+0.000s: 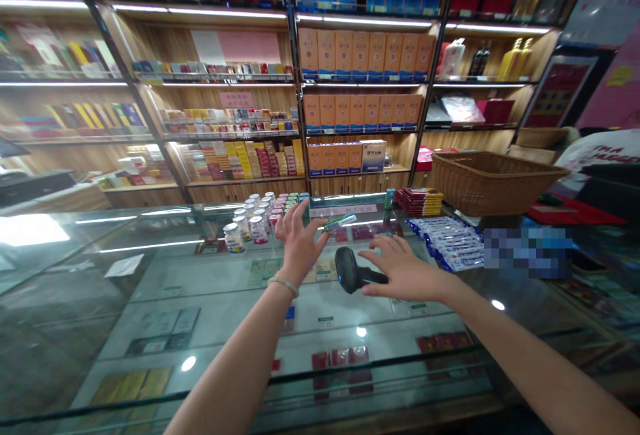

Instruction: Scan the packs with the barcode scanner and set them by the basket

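Note:
My left hand (299,242), with a bracelet at the wrist, is over the glass counter (210,315). Its thumb and a finger meet the left end of a slim green and white pack (341,222); the other fingers are spread. Close by on the right, my right hand (397,265) is round the handle of a black barcode scanner (349,270), thumb below and fingers loosely above. The scanner's head points left and shows a small blue light. Part of the handle is hidden by the palm.
Small clear jars (243,227) stand in rows behind my left hand. Blue and white packets (447,242), stacked red and yellow packs (419,201) and a wicker basket (495,178) are at the right. Stocked shelves (363,82) line the wall. A person's white sleeve (600,152) shows far right.

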The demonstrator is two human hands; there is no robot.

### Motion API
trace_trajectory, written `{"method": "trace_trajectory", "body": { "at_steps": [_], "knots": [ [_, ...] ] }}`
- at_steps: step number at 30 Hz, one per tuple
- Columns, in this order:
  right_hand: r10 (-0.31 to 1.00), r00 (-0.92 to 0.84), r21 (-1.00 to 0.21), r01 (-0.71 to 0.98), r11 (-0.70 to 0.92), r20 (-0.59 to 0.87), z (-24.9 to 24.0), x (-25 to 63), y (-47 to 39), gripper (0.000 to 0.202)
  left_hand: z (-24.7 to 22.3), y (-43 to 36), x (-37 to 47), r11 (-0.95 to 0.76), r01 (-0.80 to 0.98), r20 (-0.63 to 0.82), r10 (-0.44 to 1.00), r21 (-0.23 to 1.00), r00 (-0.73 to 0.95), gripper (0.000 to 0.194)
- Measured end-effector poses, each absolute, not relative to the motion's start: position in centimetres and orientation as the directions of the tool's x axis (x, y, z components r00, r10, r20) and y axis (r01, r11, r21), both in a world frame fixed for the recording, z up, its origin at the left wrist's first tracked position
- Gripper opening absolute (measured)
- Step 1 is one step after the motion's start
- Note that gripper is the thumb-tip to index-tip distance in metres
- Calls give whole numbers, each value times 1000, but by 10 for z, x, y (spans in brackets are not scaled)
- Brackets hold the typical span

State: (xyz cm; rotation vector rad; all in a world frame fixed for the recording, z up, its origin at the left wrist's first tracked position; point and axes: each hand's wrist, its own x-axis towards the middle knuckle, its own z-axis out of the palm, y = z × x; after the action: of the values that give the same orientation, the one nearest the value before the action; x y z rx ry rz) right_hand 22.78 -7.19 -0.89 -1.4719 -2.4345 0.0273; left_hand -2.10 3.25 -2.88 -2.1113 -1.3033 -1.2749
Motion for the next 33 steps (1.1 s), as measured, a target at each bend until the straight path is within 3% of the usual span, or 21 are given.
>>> {"method": "trace_trajectory", "body": {
  "at_steps": [5, 8, 11, 17, 23, 29, 33],
  "knots": [
    [873, -185, -249, 913, 322, 452, 22, 233, -26, 63, -23, 29, -18, -529, 838, 841, 508, 136, 184, 17],
    [897, -49, -397, 885, 243, 439, 25, 227, 2, 57, -20, 25, -15, -548, 830, 859, 472, 109, 199, 17],
    [926, -23, -485, 846, 219, 378, 20, 222, 18, 44, -19, 24, -12, -558, 825, 868, 450, 89, 211, 18],
    [929, -53, -589, 760, 275, 366, 10, 226, 21, 39, -22, 23, -11, -566, 822, 858, 453, 66, 243, 17],
    [890, -71, -627, 685, 371, 449, 5, 234, 25, 46, -12, 16, -2, -548, 825, 821, 529, 138, 215, 19],
    [803, -214, -561, 616, 554, 557, 13, 252, 27, 47, 4, 13, -1, -605, 759, 669, 669, 238, 323, 50],
    [772, -341, -504, 604, 617, 536, 22, 257, 17, 44, 12, 14, -6, -604, 736, 570, 735, 305, 367, 33]
  ]
}}
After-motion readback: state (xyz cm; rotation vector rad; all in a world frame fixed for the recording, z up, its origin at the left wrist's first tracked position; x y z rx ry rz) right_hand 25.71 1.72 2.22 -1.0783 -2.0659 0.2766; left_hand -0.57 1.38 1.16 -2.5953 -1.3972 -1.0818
